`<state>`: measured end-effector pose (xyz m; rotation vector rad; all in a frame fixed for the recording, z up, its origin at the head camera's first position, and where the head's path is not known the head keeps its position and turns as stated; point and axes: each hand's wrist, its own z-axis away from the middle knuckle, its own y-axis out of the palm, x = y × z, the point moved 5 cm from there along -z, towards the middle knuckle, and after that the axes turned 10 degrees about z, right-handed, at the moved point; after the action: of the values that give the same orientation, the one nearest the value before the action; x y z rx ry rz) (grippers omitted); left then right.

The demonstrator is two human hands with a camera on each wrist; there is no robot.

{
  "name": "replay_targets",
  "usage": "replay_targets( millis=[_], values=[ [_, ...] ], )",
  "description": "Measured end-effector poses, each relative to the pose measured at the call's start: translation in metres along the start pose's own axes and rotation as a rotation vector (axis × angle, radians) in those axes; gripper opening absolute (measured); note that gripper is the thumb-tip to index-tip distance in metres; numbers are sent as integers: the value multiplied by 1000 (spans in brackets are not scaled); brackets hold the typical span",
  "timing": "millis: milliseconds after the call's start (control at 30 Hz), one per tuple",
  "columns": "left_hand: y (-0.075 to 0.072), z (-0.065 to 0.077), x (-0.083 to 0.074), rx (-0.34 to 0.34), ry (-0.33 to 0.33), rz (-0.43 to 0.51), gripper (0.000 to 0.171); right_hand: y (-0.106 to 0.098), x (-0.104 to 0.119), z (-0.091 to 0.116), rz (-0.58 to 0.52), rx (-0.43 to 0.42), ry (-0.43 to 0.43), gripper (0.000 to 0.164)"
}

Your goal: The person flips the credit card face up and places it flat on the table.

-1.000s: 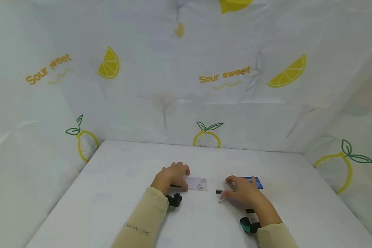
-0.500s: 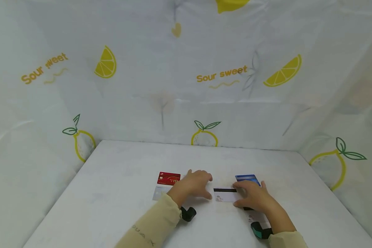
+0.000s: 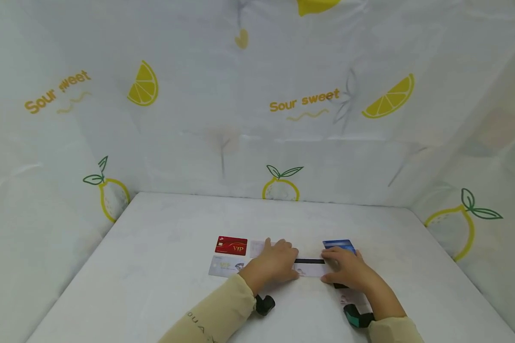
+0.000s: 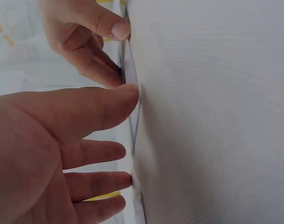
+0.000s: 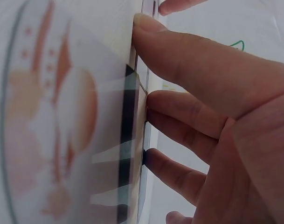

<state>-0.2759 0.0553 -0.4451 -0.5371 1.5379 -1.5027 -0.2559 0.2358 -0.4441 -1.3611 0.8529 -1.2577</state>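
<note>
A: What lies nearest?
B: A white card (image 3: 355,297) with reddish print, flat on the bench (image 3: 163,286), partly under the right wrist.

A: And the hands?
B: Just beyond it, the right hand (image 3: 349,267) grasps the striped card (image 3: 310,269) at its right end, thumb on the near edge, fingers at the far one. The left hand (image 3: 274,261) is at the left end, fingers fairly straight and thumb touching; I can't tell whether it grips.

A: So the striped card is between them?
B: Yes, flat on the bench, dark band towards the far side.

A: Left of that?
B: A silver card (image 3: 222,267), then a red VIP card (image 3: 231,246) just behind it. Beside the red one, a pale card (image 3: 257,247) is partly hidden by the left hand.

A: Behind the right hand?
B: A blue card (image 3: 339,244), partly covered. Farthest off, a lemon-printed sheet (image 3: 189,114).
</note>
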Motion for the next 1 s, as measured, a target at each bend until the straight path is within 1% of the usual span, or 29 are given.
replay_targets(
  millis=[133, 400, 633, 733, 1000],
  values=[
    [0, 1, 1, -10, 0, -8, 46, 0, 1, 0, -15, -4, -1, 65],
    [-2, 1, 1, -28, -9, 31, 43, 0, 0, -1, -17, -9, -3, 63],
    [-3, 1, 1, -40, -13, 41, 41, 0, 0, -2, -10, -1, 8, 60],
    [-3, 1, 1, -46, -15, 45, 41, 0, 0, -2, -26, -1, 6, 59],
    [-3, 1, 1, -41, -48, 77, 38, 2, -1, -1, -89, -2, 2, 54]
  ],
)
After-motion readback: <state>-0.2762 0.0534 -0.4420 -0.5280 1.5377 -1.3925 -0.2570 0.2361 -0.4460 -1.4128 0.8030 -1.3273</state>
